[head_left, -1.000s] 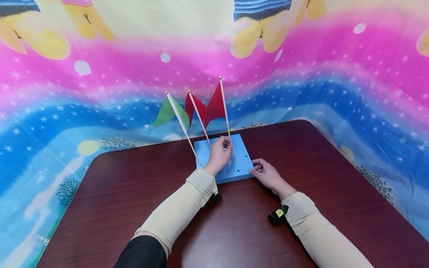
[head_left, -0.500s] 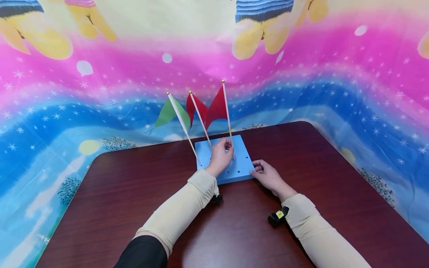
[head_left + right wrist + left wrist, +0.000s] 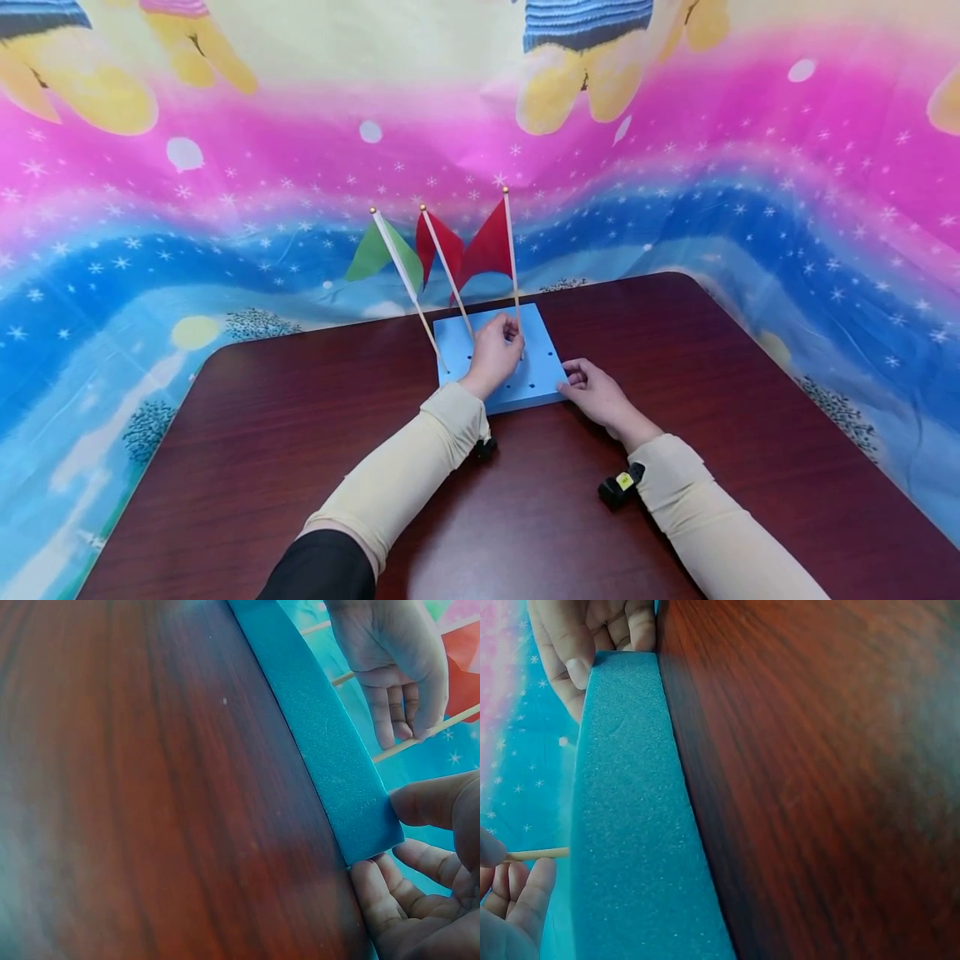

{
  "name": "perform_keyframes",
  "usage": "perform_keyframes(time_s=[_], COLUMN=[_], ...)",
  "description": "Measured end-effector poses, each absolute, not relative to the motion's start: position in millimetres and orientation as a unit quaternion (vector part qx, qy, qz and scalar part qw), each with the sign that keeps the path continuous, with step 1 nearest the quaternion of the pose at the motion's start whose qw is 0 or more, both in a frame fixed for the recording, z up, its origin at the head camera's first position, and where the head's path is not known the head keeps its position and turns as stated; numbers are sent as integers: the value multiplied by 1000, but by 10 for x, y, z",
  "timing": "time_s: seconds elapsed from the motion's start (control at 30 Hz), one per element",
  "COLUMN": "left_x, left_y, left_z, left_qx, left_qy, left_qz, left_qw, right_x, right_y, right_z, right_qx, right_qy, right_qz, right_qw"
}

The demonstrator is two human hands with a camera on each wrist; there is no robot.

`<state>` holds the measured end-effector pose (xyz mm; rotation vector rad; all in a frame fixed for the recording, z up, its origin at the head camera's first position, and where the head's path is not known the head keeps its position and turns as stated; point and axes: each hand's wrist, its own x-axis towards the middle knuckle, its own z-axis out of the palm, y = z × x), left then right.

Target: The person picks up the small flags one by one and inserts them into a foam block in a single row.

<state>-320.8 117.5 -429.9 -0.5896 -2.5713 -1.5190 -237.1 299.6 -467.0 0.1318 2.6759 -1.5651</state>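
My left hand (image 3: 495, 354) pinches the wooden stick (image 3: 536, 855) of the right-hand red flag (image 3: 492, 243) between thumb and fingers, low down near the board. That stick stands nearly upright and meets the top face of a thick blue foam board (image 3: 538, 362) with several small holes. At the board's near right corner, my right hand (image 3: 600, 396) grips the edge, its thumb (image 3: 427, 802) at the top and its fingers curled against the side. Another red flag (image 3: 444, 246) and a green flag (image 3: 384, 254) stand in the board to the left, both leaning left.
The board lies toward the far edge of a dark brown wooden table (image 3: 315, 417). Behind the table hangs a colourful printed cloth (image 3: 300, 150). Each wrist wears a small black camera (image 3: 618, 490).
The right-hand red flag has sunk lower and tilted slightly right, with my left hand moving a little down along with it. My right hand keeps its place at the board's corner.
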Motion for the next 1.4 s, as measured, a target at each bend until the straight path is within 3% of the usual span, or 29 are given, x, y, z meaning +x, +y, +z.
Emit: perform_keyframes(time_s=[1.4], left_x=[-3183], left_y=[1167], left_z=[-4360], left_qx=[-198], left_qy=[-844], left_qz=[-498], left_qw=[32], right_x=[-2362], right_y=[2998], right_z=[-4697], right_qx=[49], right_qy=[861], right_qz=[-507], right_qw=[18])
